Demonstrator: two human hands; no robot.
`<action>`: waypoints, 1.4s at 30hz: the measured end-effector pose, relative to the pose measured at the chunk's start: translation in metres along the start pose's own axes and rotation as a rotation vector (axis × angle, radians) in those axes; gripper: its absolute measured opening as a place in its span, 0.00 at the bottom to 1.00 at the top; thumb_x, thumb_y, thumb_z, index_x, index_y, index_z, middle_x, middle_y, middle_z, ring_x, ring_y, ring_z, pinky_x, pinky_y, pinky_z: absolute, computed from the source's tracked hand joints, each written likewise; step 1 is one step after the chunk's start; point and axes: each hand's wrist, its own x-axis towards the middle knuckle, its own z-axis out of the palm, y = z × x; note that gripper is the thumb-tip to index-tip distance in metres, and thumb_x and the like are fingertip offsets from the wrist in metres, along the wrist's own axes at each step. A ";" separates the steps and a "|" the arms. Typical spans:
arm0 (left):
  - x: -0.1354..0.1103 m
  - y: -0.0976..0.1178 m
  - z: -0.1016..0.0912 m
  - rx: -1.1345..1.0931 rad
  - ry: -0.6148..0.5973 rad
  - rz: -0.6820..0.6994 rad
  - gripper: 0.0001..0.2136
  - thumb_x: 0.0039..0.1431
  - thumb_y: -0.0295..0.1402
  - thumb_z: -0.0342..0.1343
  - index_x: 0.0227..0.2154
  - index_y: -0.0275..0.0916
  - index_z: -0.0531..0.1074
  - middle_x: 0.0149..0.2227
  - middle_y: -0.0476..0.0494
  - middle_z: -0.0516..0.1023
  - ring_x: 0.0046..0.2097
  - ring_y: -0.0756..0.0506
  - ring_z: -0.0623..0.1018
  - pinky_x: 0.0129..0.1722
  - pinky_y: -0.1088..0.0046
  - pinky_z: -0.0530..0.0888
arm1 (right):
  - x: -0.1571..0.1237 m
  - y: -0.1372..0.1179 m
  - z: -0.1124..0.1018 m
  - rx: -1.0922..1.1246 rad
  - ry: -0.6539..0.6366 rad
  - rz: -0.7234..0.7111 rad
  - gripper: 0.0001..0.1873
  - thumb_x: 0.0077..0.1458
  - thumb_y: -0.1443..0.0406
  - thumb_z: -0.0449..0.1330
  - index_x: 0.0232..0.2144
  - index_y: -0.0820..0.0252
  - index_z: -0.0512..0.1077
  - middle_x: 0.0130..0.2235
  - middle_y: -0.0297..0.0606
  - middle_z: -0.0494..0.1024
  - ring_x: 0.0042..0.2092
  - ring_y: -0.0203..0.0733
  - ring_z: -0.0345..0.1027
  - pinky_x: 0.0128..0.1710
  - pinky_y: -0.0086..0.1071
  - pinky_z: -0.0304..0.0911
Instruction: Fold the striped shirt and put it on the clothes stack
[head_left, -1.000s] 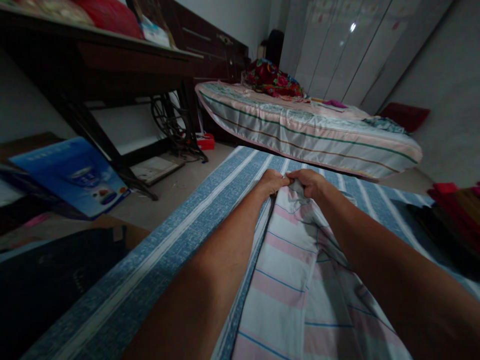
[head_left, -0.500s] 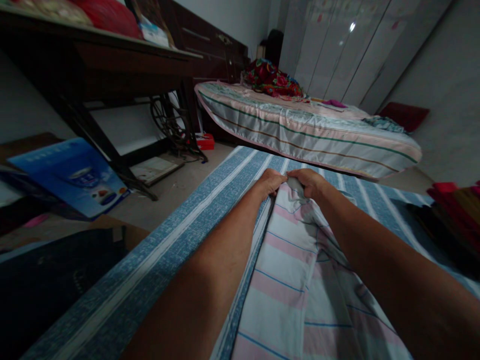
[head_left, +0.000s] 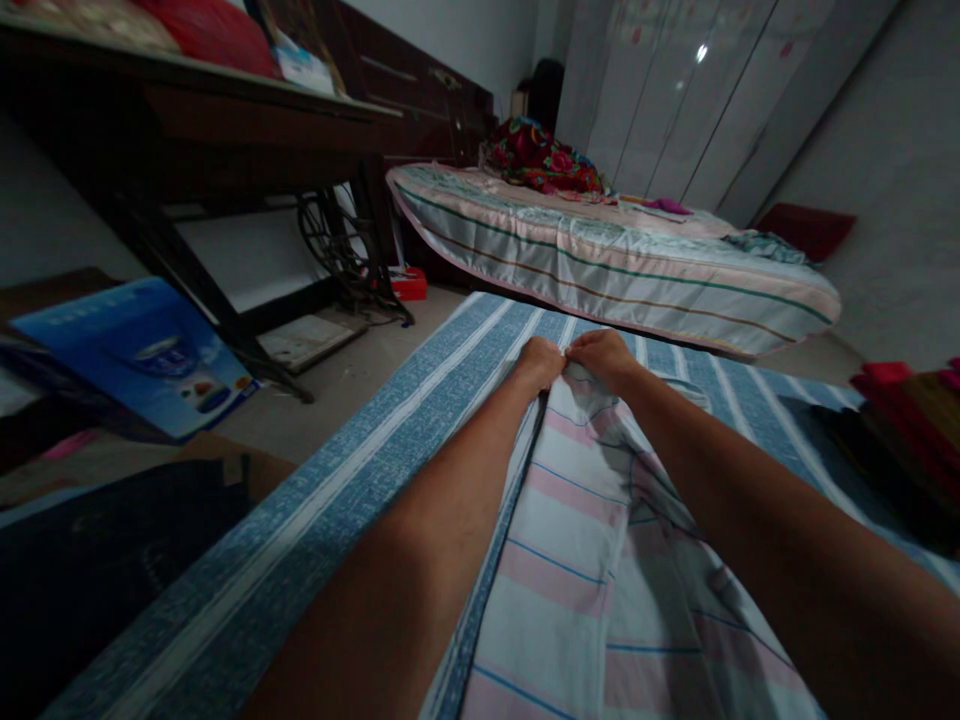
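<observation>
A shirt-like garment with pink, white and thin blue stripes lies stretched toward me on a blue-and-white striped bedspread. At its far end, my left hand is closed on the cloth edge, near a dark strip along the left side. My right hand pinches the same far end, its fingertips almost touching the left ones. Some wrinkles run through the fabric under my right forearm. The fingertips and the exact bit of cloth between them are partly hidden.
Folded dark and red clothes are stacked at the right. At left stand a blue box, dark jeans and a treadle sewing-machine table. Another bed with a red floral blanket lies beyond.
My right hand has shifted slightly left and up, its fingers now pinched closer to the left hand. The garment lies nearly as before.
</observation>
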 end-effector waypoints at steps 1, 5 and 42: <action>0.001 0.000 0.000 0.025 0.013 0.014 0.05 0.47 0.26 0.55 0.19 0.33 0.72 0.19 0.46 0.70 0.30 0.46 0.73 0.28 0.75 0.67 | 0.001 0.001 0.000 -0.047 0.042 -0.031 0.05 0.43 0.70 0.61 0.19 0.60 0.69 0.19 0.30 0.67 0.26 0.34 0.62 0.22 0.24 0.52; 0.005 -0.001 0.001 0.115 0.050 0.065 0.05 0.45 0.26 0.56 0.18 0.34 0.73 0.21 0.45 0.72 0.33 0.45 0.74 0.33 0.74 0.68 | 0.003 0.005 0.000 -0.187 0.146 -0.127 0.04 0.42 0.68 0.64 0.20 0.60 0.72 0.20 0.31 0.68 0.27 0.35 0.63 0.25 0.25 0.54; 0.010 -0.007 -0.003 0.049 0.105 0.211 0.06 0.40 0.25 0.56 0.24 0.33 0.76 0.21 0.51 0.71 0.27 0.52 0.69 0.27 0.78 0.63 | -0.012 -0.001 -0.009 -0.160 0.023 -0.226 0.18 0.41 0.74 0.60 0.39 0.61 0.75 0.23 0.31 0.70 0.27 0.34 0.63 0.28 0.24 0.58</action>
